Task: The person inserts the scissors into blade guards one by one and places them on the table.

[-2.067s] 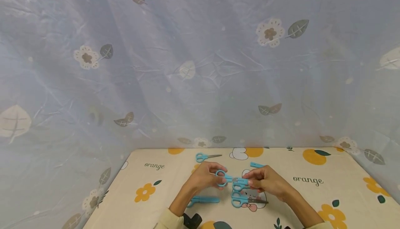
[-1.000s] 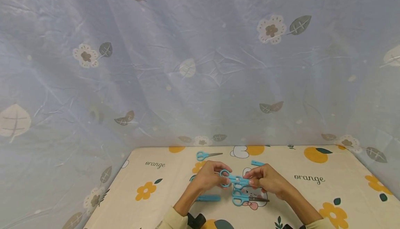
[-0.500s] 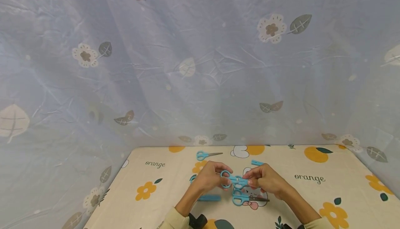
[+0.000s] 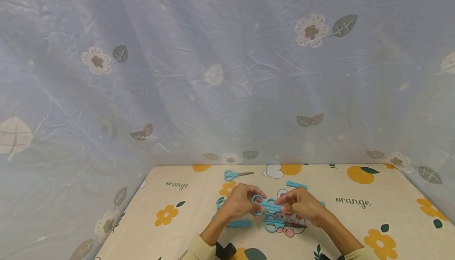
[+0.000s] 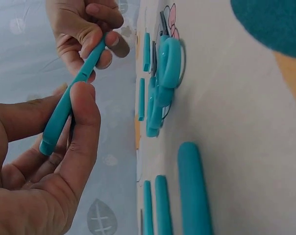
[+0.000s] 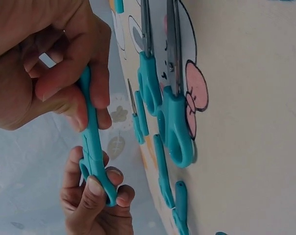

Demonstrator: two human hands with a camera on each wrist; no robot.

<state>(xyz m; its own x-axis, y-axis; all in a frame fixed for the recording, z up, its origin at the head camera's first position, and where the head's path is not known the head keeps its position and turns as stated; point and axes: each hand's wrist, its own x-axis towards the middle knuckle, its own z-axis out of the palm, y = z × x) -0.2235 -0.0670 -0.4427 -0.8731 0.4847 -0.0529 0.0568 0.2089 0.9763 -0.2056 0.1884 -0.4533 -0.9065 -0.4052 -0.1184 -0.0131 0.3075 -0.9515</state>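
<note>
while the tablecloth [image 4: 192, 202] is meeting the curtain [image 4: 227, 130] along the top of the head view's lower third, its left edge is slanting down toward the bottom left, and broad stretches of printed cloth are leaving you room on both sides of your hands. both hands are working low in the centre, apart from each other but joined by one object. your left hand [image 4: 239, 202] is pinching the handle loops of the held scissors [image 6: 108, 188] between thumb and fingers, and your right hand [image 4: 302, 205] is pinching the held sheath [image 6: 91, 134], the forearm angling in from the lower right. the held sheath is covering the blades and meeting the handles at a thin seam, as the right wrist view is showing. right under this pair in the head view, the bare scissors [image 4: 282, 224] are lying with metal blades pointing right; a second bare pair [image 6: 148, 78] is lying beside them in the right wrist view. the far scissors [image 4: 234, 174] are lying above your left hand, blades also uncovered. the loose sheath [image 4: 296, 184] is lying above your right hand, and the lower sheath [image 4: 239, 223] is sticking out to the right of your left wrist, which is hiding its other end.
</note>
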